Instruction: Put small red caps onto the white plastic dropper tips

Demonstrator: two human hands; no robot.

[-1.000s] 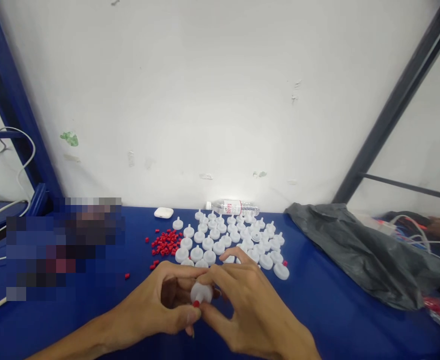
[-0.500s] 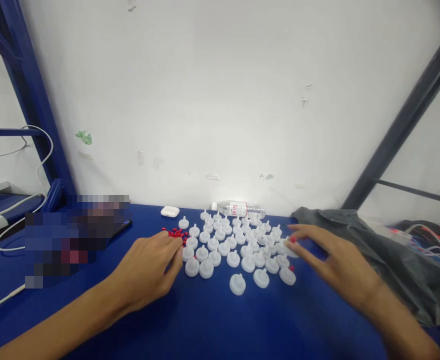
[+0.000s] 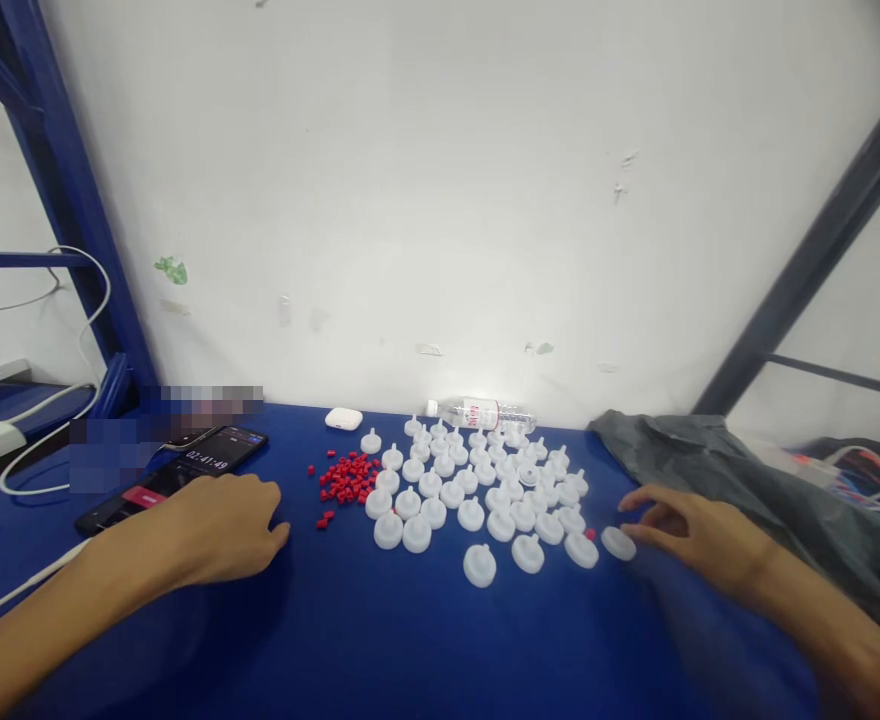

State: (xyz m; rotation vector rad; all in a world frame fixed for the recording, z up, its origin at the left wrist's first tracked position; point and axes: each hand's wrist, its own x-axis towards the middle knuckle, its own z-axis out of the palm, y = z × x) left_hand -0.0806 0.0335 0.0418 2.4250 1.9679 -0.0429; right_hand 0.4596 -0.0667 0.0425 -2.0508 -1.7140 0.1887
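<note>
My left hand (image 3: 219, 530) rests on the blue tabletop (image 3: 425, 640) beside the phone (image 3: 207, 455), loosely bent, thumb apart from the index finger; its fingertips are partly hidden and nothing shows in it. To its right lies a pile of small red plastic pieces (image 3: 346, 480). My right hand (image 3: 684, 525) is at the right, thumb and index finger apart, with the thumb by a white round cap with its stem hidden (image 3: 618, 543). Many white stemmed caps (image 3: 480, 567) stand between the hands. A single red piece (image 3: 590, 535) lies near the right-hand caps.
Against the wall lies a clear water bottle (image 3: 481, 413), with a white earbud case (image 3: 343, 419) to its left. Dark grey fabric (image 3: 717, 490) covers the right side. A white cable (image 3: 35, 585) runs along the left, near a blue metal post (image 3: 80, 190).
My left hand has drawn back left from the red pieces, uncovering the pile and the phone. My right hand has moved right and down; the red piece at its fingertips no longer shows there.
</note>
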